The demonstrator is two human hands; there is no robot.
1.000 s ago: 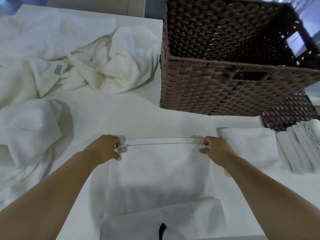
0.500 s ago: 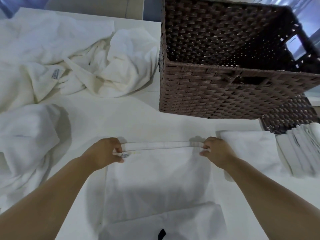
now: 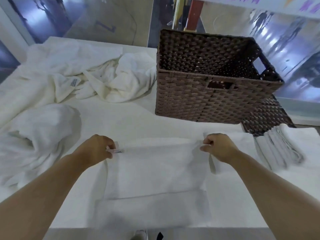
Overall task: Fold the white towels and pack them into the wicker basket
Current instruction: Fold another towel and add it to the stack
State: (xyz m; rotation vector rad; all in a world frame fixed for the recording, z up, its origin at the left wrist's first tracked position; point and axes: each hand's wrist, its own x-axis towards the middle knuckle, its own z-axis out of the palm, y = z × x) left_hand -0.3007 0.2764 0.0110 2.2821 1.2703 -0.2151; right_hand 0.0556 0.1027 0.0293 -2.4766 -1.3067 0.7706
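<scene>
1. Towel [image 3: 152,172] comes first, spread flat on the table [image 3: 131,122] right in front of the person and running from the near edge out to both hands. It lies square to the body, which looks meant to keep the fold line straight.
2. At its far left corner, the left hand [image 3: 97,149] is curled, thumb and fingers pinching the cloth beside a small label [image 3: 118,151].
3. At the far right corner, the right hand [image 3: 219,147] is curled the same way, and a bit of hem droops under its wrist. With both corners nipped at once the far edge stays level, so I'd guess it is about to be carried over for a fold.
4. Just right of the right hand sits a stack [image 3: 278,148] of folded towels, handy for packing.
5. Left of the left hand a rumpled pile [image 3: 36,135] waits, and more loose towels [image 3: 97,78] lie beyond it, within reach but off the folding space.
6. Beyond the right hand stands the basket [image 3: 213,99], mouth up; from here I see nothing inside it.
</scene>
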